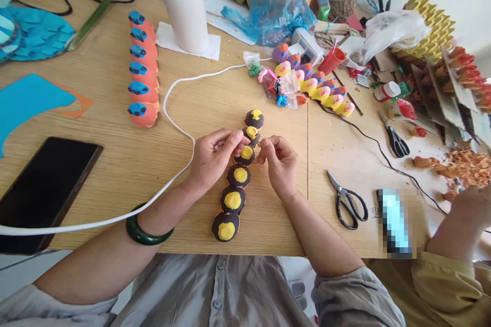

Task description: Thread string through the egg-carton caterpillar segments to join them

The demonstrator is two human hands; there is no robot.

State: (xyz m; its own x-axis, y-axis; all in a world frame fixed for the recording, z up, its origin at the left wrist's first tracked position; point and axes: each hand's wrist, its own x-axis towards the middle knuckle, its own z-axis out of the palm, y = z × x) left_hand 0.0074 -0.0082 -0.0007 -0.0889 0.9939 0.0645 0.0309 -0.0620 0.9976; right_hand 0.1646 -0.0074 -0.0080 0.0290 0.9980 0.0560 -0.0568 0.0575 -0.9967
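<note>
A strip of black-painted egg-carton cups (233,214) lies lengthwise on the wooden table in front of me, with a flattened yellow clay patch on each cup. On the two farthest cups the yellow carries small black bits. My left hand (213,156) is over the strip's left side, thumb and forefinger pinched together beside the second cup from the far end. Across from it, my right hand (281,163) is also pinched, close to the strip's right edge. Whatever either pinch holds is too small to make out. A dark green bangle (148,232) circles my left wrist.
An orange cup strip with blue patches (143,69), a white bottle (186,10) and a phone (49,184) are left. A white cable (172,87) crosses the table. Scissors (347,202) lie right, near a co-worker's hand (470,207). Yellow-and-purple strips (314,84) sit farther back.
</note>
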